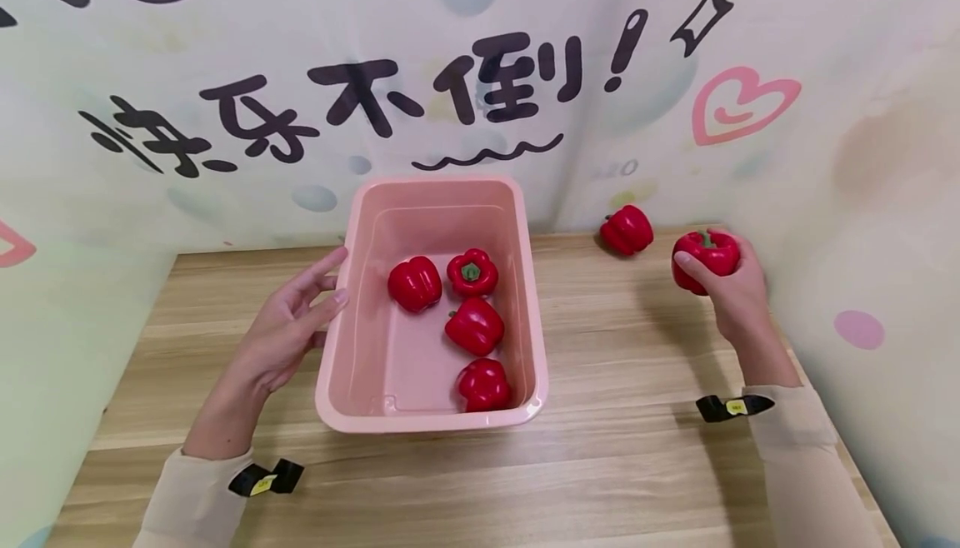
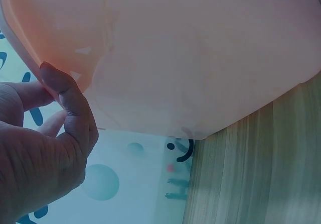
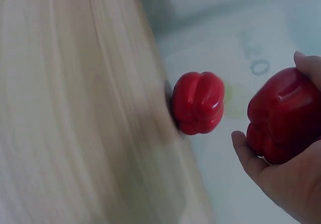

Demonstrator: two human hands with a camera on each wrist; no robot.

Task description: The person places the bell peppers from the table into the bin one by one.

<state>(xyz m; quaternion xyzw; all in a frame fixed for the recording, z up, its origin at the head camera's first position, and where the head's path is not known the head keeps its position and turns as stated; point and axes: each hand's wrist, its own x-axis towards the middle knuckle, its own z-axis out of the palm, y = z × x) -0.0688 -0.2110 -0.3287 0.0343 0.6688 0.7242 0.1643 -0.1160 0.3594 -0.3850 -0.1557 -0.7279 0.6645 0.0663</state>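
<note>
My left hand (image 1: 288, 327) holds the left rim of a pink plastic bin (image 1: 332, 390); in the left wrist view, its thumb and fingers (image 2: 70, 98) meet at the rim. Inside the bin lie several red bell peppers, among them one on its side (image 1: 415, 284) and one with its green stem facing up (image 1: 483, 384). At the right, my right hand (image 1: 738, 286) grips a red bell pepper (image 1: 708, 261) above the table, thumb on its near side. Another red bell pepper (image 1: 626, 230) lies near the table's back edge, left of that hand.
A light wood-grain table (image 1: 600, 465) stretches under everything. Behind it hangs a white printed backdrop (image 1: 645, 148) with black lettering and hearts, which also closes off both sides. Black bands with yellow labels sit at both wrists.
</note>
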